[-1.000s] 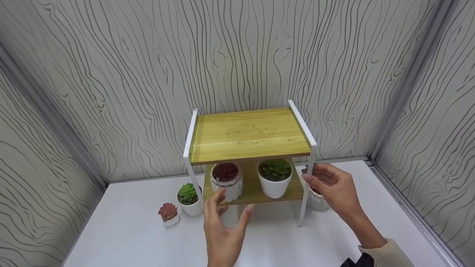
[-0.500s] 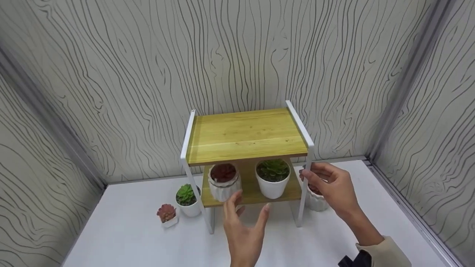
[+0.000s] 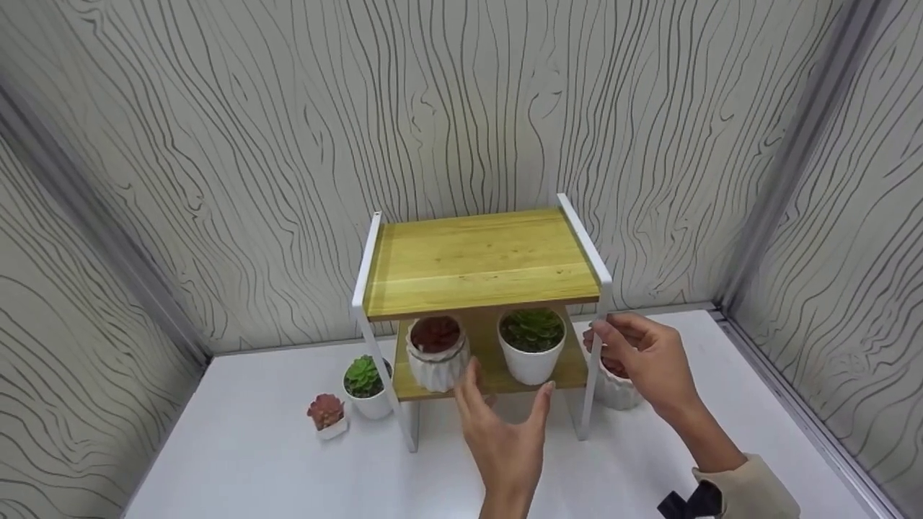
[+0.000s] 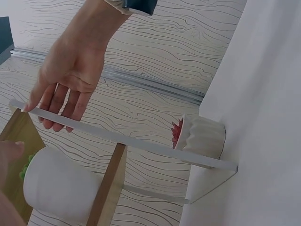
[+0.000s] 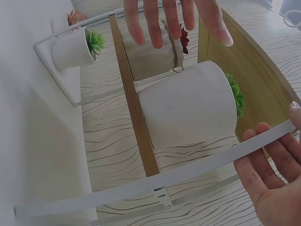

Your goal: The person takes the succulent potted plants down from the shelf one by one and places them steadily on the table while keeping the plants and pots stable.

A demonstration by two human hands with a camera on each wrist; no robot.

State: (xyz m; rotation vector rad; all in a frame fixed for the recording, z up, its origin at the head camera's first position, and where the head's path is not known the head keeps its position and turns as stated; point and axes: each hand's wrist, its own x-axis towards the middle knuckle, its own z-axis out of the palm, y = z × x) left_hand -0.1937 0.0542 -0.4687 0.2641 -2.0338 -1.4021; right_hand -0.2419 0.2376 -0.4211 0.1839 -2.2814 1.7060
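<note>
A two-tier shelf rack [image 3: 483, 259] with wooden boards and white metal frames stands on the table. On its lower board sit a ribbed white pot with a dark red succulent [image 3: 436, 353] and a smooth white pot with a green succulent [image 3: 532, 346]. My left hand [image 3: 505, 447] is in front of this board, fingers spread, the fingertips close to the ribbed pot and the thumb below the smooth one. Nothing lies between thumb and fingers. At the right, my right hand [image 3: 649, 364] grips the rack's front white post [image 4: 94, 128] between thumb and fingers.
Left of the rack stand a white pot with a bright green succulent [image 3: 368, 386] and a small pot with a pinkish succulent [image 3: 328, 416]. A ribbed pot with a red succulent [image 4: 202, 136] stands to the right, partly behind my right hand. Wood-grain-patterned walls [image 3: 461, 108] enclose the table [image 3: 238, 447].
My left hand has moved to the right along the rack's front, from before the ribbed pot toward the smooth one. The right hand has stayed on the post; the pots stand where they were.
</note>
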